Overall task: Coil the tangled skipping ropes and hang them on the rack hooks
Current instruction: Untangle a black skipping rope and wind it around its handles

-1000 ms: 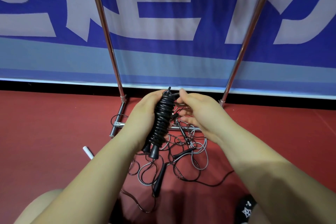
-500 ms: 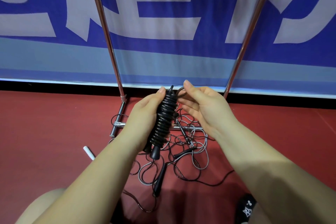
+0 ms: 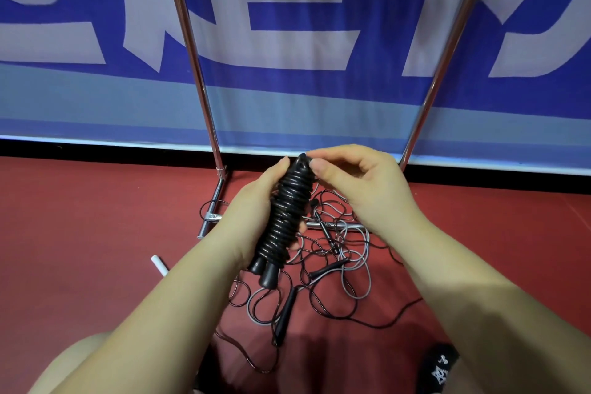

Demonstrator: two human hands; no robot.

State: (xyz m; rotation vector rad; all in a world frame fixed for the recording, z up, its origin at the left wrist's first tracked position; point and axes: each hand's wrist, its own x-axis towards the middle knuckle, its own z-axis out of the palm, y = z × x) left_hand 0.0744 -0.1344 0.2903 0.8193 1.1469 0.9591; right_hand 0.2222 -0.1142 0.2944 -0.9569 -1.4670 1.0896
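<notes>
A black skipping rope (image 3: 286, 217) is wound tightly round its own two handles into a thick bundle, held upright in front of me. My left hand (image 3: 252, 211) grips the bundle from the left side. At the bundle's top end, my right hand (image 3: 358, 185) pinches the rope between thumb and forefinger. Below the hands a tangle of black and grey ropes (image 3: 332, 269) with loose black handles lies on the red floor. The chrome rack (image 3: 198, 80) rises behind; its hooks are out of view.
The rack's right pole (image 3: 447, 51) and low crossbar (image 3: 339, 225) stand before a blue and white banner. A small white cylinder (image 3: 159, 264) lies on the floor at the left. My knee (image 3: 73, 361) and a black sock (image 3: 439, 368) sit at the bottom edge.
My right hand has moved from an open reach beside the bundle to a pinch on its top end. The left hand and the bundle have stayed nearly in place.
</notes>
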